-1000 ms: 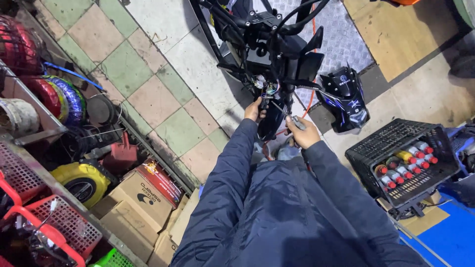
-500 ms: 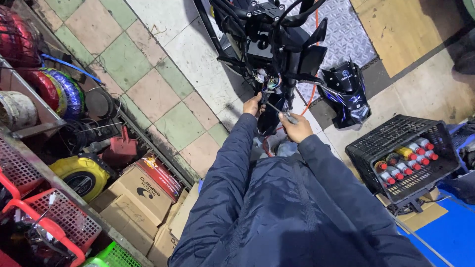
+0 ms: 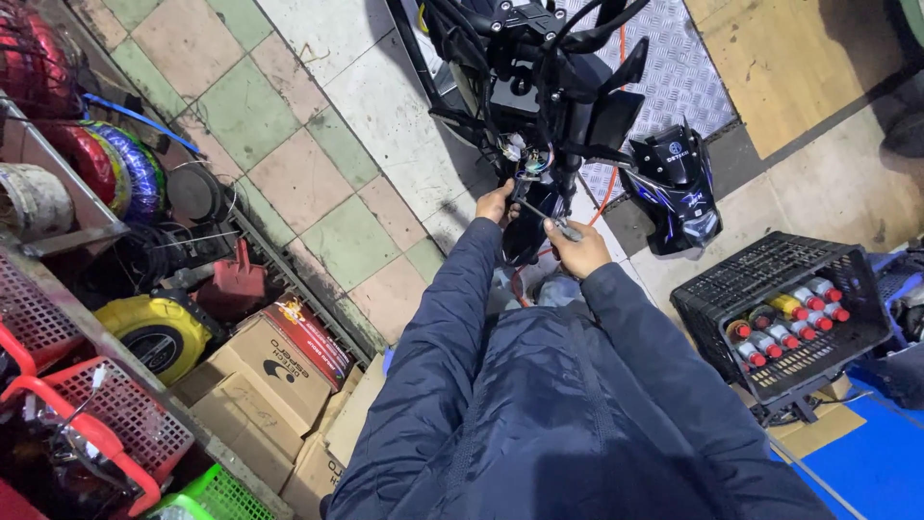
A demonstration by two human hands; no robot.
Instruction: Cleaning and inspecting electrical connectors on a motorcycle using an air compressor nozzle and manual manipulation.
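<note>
A slim metal tool (image 3: pixel 541 214) is gripped by the right hand (image 3: pixel 577 248); just beyond, the motorcycle front (image 3: pixel 539 116) is steadied by the left hand (image 3: pixel 496 202), clasped on its bodywork.

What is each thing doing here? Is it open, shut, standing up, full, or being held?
Left hand: gripping the front of the black motorbike.
Right hand: closed around a thin metal tool pointed at the bike.
Motorbike: upright, front cover off, wires showing.
Black fairing panel: detached, lying on the floor.
Black crate: open-topped, holding capped cans lying down.
Cardboard boxes: closed, stacked.
Red basket: open.
</note>
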